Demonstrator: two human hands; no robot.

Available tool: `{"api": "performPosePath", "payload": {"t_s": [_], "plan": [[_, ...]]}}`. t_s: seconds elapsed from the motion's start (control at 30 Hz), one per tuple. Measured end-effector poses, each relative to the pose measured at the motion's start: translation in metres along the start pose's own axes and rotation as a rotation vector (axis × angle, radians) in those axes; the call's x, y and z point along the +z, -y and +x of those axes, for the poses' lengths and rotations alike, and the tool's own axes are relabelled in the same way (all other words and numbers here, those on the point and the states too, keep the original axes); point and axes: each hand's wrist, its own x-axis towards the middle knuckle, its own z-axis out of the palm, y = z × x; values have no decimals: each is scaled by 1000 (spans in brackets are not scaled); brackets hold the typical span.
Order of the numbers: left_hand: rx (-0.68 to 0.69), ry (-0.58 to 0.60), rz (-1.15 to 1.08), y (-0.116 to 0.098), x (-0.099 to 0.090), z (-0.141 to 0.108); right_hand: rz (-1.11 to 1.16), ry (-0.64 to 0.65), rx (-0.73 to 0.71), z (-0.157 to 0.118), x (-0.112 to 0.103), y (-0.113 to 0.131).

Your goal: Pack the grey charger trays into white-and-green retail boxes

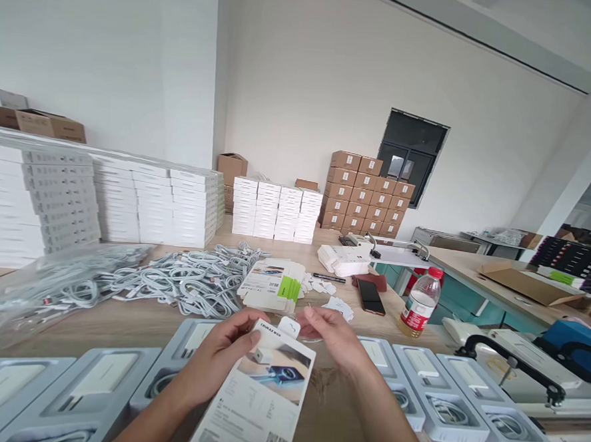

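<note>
A white printed charger box (265, 392) with a photo of a phone on its face stands tilted in front of me. My left hand (227, 350) is closed around its upper left edge, thumb on the front. My right hand (335, 340) is at the box's top right corner, fingers pinched together beside the white hang tab (289, 326). What those fingertips hold, if anything, is hidden. Flat unfolded boxes (271, 283) with a green patch lie just beyond. Grey trays (100, 376) with white chargers and coiled cables line both sides of the box.
Loose cables (196, 278) are heaped at the left beside a clear plastic bag (61, 293). White box stacks (146, 198) stand behind. To the right are a phone (371, 297), a red-capped bottle (421, 302), a pen (329, 278) and a blue-and-white machine (575, 348).
</note>
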Motion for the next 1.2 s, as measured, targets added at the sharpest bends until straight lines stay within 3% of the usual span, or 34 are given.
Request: {"api": "performPosePath", "payload": {"t_s": [0.1, 0.2, 0.43, 0.53, 0.7, 0.83, 0.9, 1.07, 1.2], "plan": [[-7, -23, -10, 2, 1, 1, -685, -313, -87, 8, -23, -5], [-7, -53, -16, 3, 2, 3, -1207, -341, 14, 12, -35, -16], [-188, -231, -151, 1, 4, 10, -1336, -328, 87, 17, -38, -21], [-238, -320, -256, 4, 0, 13, -1321, -355, 73, 17, -40, -19], [-240, -370, -446, 10, -9, 18, -1268, -382, 42, 14, -42, -16], [-250, -474, -520, 10, -15, 22, -1247, -408, -38, 12, -45, -13], [-252, -514, -566, 11, -17, 24, -1180, -486, -112, 13, -48, -12], [-294, -583, -660, 11, -22, 26, -369, -714, -327, 12, -48, -6], [-303, -601, -687, 12, -23, 26, -44, -612, -404, 6, -35, 4]]}}
